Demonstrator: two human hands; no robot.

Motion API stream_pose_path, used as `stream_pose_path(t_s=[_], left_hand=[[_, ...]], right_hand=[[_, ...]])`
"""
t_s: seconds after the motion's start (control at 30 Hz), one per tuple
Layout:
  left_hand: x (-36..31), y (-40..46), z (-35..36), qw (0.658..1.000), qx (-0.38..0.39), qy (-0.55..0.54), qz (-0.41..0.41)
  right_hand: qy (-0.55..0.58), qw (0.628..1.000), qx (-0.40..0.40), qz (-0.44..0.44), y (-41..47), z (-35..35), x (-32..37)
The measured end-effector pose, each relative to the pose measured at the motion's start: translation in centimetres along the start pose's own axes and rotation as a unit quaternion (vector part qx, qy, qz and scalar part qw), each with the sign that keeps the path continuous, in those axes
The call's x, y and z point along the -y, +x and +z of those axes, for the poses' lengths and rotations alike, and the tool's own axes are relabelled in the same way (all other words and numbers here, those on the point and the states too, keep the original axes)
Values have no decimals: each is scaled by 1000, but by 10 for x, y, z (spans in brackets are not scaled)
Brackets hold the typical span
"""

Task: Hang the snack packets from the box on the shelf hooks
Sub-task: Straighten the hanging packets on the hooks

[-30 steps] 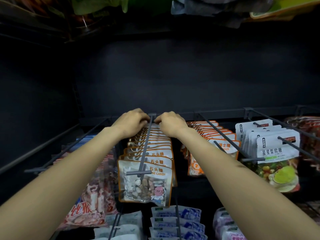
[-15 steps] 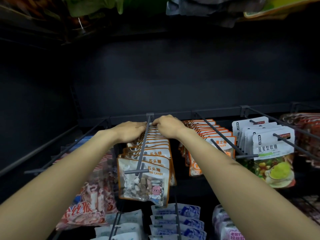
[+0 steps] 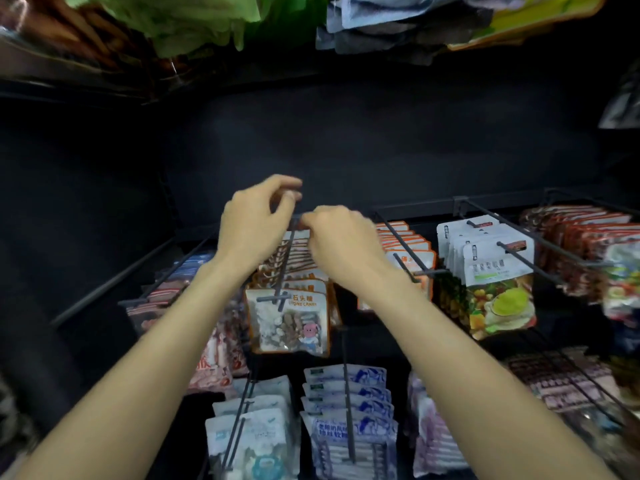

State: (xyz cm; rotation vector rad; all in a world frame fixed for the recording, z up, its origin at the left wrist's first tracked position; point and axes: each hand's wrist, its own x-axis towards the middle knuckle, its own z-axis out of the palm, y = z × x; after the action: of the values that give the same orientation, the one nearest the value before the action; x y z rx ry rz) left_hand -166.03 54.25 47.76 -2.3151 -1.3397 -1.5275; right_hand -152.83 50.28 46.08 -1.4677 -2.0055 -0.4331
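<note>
A row of orange-edged stone candy packets (image 3: 289,320) hangs on the middle hook (image 3: 284,268) of the shelf. My left hand (image 3: 254,220) is raised just above the back end of that hook, fingers loosely curled, with nothing visible in it. My right hand (image 3: 337,242) is lower, on the right of the hook. Its curled fingertips reach the tops of the rearmost packets. The blur hides whether it pinches one. The box is out of view.
Orange packets (image 3: 407,247) and white fruit-candy packets (image 3: 498,289) hang on hooks to the right, red-and-white packets (image 3: 211,358) to the left. Blue-and-white packets (image 3: 349,431) fill the lower row. More bags (image 3: 207,22) hang overhead. The shelf's back wall is dark.
My left hand has lifted off the packet row and risen above the hook's back end. My right hand stays at the rear packets. The camera has tilted, showing more of the lower row.
</note>
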Motion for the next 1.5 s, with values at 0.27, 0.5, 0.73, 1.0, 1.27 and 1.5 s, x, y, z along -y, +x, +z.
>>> stream_pose_path(t_s=[0.27,0.5,0.73,1.0,1.27,1.5], left_hand=[[-83,-43,17,995,49,-24,82],[-72,-37,94,961,217,171,17],[-72,-41,117,946,233,223,14],[-78,-56,105,972,152,178,34],[-80,-54,104,975,147,168,15],[-81,-53,102,979,140,149,-4]], right_hand=[[157,967,-198,34,-64,-85,-81],[71,991,-10,115,-65,-27,-147],[1,990,107,89,-56,9,-155],[89,992,58,68,-65,3,-162],[46,987,140,65,-30,13,-165],[105,988,98,58,-33,7,-162]])
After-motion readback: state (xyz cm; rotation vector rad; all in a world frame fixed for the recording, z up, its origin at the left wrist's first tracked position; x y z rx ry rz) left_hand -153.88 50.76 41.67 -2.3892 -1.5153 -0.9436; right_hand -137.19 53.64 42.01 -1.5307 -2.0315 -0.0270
